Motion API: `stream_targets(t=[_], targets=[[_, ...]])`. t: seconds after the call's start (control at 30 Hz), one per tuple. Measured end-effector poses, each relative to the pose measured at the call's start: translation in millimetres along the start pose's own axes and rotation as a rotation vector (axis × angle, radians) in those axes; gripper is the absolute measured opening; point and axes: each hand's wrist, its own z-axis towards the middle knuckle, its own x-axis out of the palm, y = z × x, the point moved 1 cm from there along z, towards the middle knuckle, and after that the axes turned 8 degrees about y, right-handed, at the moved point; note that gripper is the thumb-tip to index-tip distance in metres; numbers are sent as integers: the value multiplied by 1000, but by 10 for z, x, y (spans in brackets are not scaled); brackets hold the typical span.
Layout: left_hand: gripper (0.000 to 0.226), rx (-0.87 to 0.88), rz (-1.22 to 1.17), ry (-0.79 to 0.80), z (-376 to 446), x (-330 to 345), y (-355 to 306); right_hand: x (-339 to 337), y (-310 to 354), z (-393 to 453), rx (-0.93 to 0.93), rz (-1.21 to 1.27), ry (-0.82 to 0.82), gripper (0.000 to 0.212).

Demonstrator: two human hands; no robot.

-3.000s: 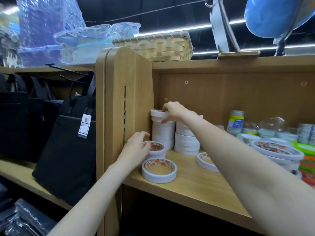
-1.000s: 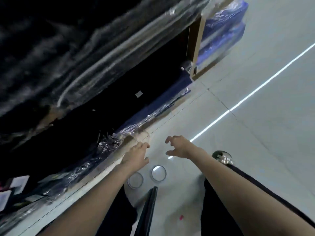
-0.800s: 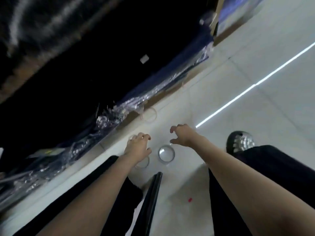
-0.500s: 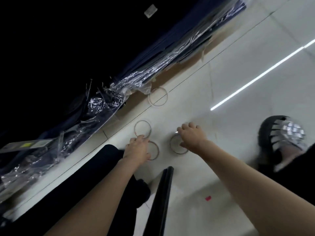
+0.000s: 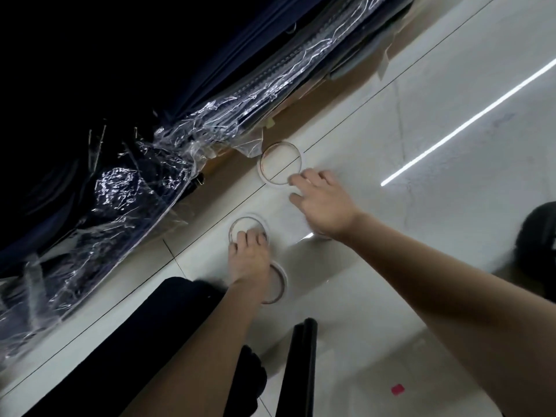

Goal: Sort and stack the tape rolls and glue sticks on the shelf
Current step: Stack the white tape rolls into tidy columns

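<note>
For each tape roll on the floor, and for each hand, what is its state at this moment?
Far tape roll: flat on the floor, right fingertips at its rim.
Middle tape roll: flat, left fingers on its near rim.
Near tape roll: flat, partly hidden under the left wrist.
Left hand: fingers reaching onto the middle roll.
Right hand: fingers spread, holding nothing.

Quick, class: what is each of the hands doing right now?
Left hand: fingertips on the middle tape roll, grip cannot be told.
Right hand: open, fingers reaching to the far tape roll, holding nothing.
</note>
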Motion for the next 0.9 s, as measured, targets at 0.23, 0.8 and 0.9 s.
stream_targets(t=[0.23,0.8,0.9], targets=[[47,116,-105,-42,16,-116,110,73,-105,156,-9,-264,14,27],[25,500,-422,-381,-2620,-3546,465,-4465,-171,-1018,88,345,212,36],[14,584,-416,-438,-3688,-4116,977,-5727,152,-1363,-8,459,194,35]])
